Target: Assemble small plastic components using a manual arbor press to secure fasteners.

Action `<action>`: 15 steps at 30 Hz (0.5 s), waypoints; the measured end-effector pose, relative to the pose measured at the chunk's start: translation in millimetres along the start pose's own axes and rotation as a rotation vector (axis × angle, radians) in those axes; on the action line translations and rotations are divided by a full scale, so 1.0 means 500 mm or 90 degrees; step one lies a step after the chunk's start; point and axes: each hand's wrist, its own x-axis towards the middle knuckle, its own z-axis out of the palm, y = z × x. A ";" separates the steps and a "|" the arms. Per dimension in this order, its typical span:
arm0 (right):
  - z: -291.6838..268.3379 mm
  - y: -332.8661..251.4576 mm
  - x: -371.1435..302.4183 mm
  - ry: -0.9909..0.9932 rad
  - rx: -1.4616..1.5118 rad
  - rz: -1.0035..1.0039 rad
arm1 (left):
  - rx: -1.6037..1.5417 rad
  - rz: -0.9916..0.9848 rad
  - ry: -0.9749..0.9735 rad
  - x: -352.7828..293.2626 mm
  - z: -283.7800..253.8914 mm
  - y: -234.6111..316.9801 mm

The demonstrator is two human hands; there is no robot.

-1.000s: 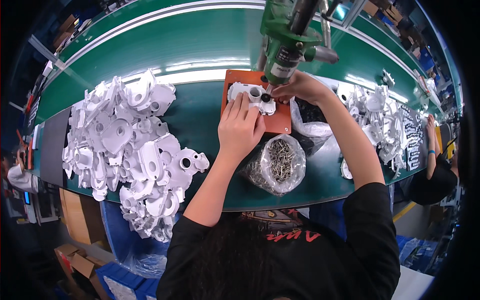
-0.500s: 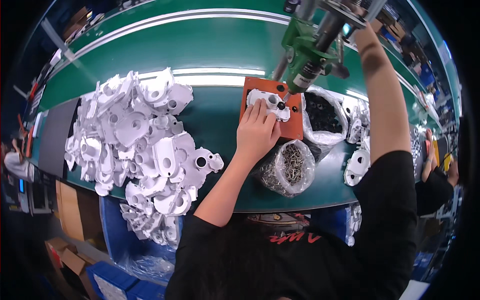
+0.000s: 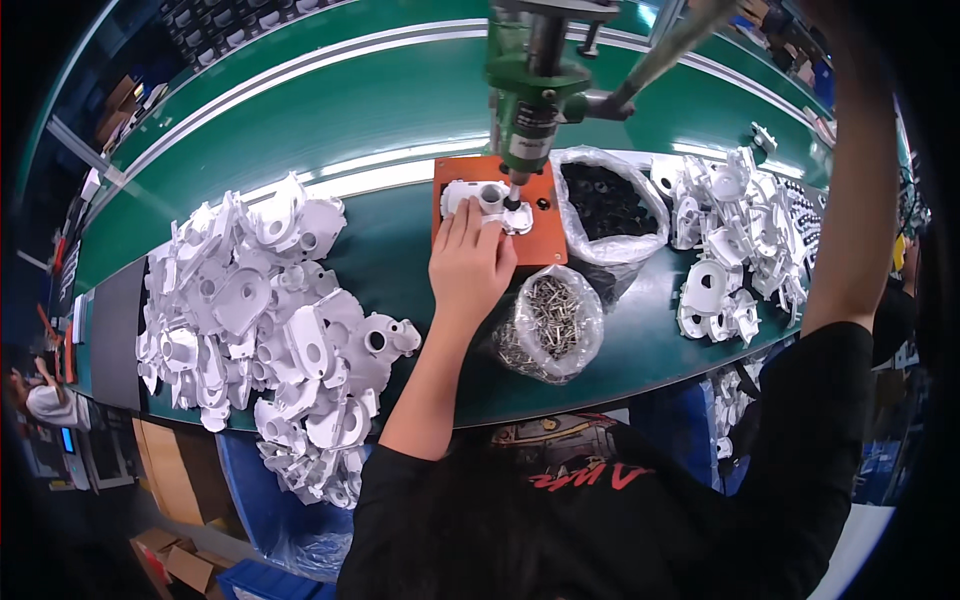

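My left hand (image 3: 468, 262) lies on a white plastic housing (image 3: 462, 192), fingers stretched out flat and thumb apart. The housing rests on an orange fixture block (image 3: 450, 238). A small black round part (image 3: 513, 203) sits on the housing's right portion, just beyond my fingertips. Over it stands a green bench press (image 3: 530, 115), its metal tip at or just above the black part; whether they touch I cannot tell. My right forearm (image 3: 850, 200) reaches up along the right side. The right hand itself is beyond the upper edge, past the press's long lever (image 3: 670, 50).
A large heap of white housings (image 3: 240, 290) covers the left of the green bench (image 3: 440, 385). Right of the fixture stand a bag of black parts (image 3: 605, 200) and a bag of metal pins (image 3: 555, 315). More white housings (image 3: 735, 230) lie farther right. A blue bin (image 3: 240, 470) stands below the bench.
The whole view has turned, so the fixture and press appear farther left. My right arm has swung outward, its hand leaving the picture. The left hand stays on the housing.
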 end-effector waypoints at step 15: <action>0.347 0.027 -0.205 -0.536 -0.177 0.143 | 0.037 0.001 -0.027 -0.004 0.012 0.007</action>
